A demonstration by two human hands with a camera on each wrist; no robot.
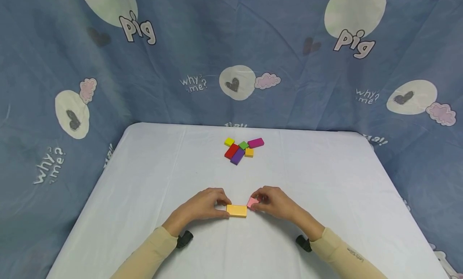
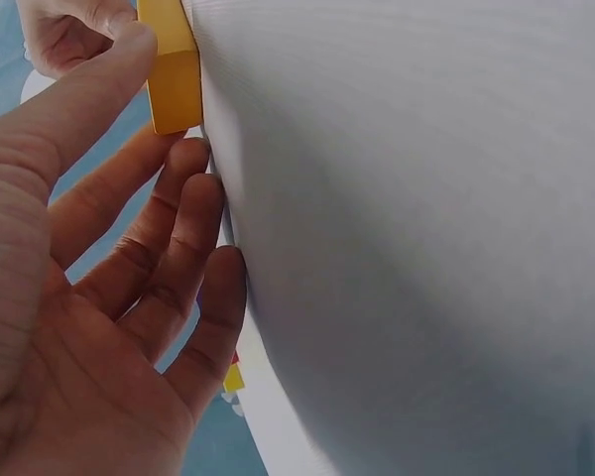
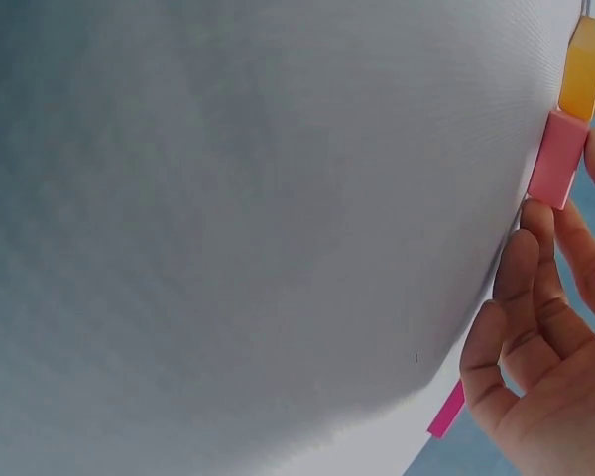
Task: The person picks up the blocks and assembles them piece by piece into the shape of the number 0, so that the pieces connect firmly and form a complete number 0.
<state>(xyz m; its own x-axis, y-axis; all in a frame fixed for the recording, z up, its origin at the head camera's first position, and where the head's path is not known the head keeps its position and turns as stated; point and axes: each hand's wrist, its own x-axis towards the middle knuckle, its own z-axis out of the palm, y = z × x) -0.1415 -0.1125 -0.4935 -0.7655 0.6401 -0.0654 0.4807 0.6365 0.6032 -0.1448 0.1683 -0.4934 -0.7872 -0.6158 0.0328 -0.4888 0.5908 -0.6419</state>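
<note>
A flat yellow-orange rectangular block (image 1: 236, 211) lies lengthwise on the white table in front of me. My left hand (image 1: 207, 204) pinches its left end, thumb at the near corner and index finger at the far one. In the left wrist view the thumb lies on the block (image 2: 176, 91) while the other fingers stay loosely spread. My right hand (image 1: 275, 202) pinches a smaller pink block (image 1: 252, 203) between thumb and fingers. That pink block sits turned at an angle by the right end of the yellow-orange one. The right wrist view shows the pink block (image 3: 557, 164) end to end with it.
Farther back on the white table (image 1: 318, 170) is a loose cluster: a red block (image 1: 231, 151), a purple block (image 1: 237, 156), a green block (image 1: 243, 145), a magenta block (image 1: 256, 143), a yellow block (image 1: 229, 142) and a small orange block (image 1: 249, 152). A blue printed cloth (image 1: 202, 106) hangs behind.
</note>
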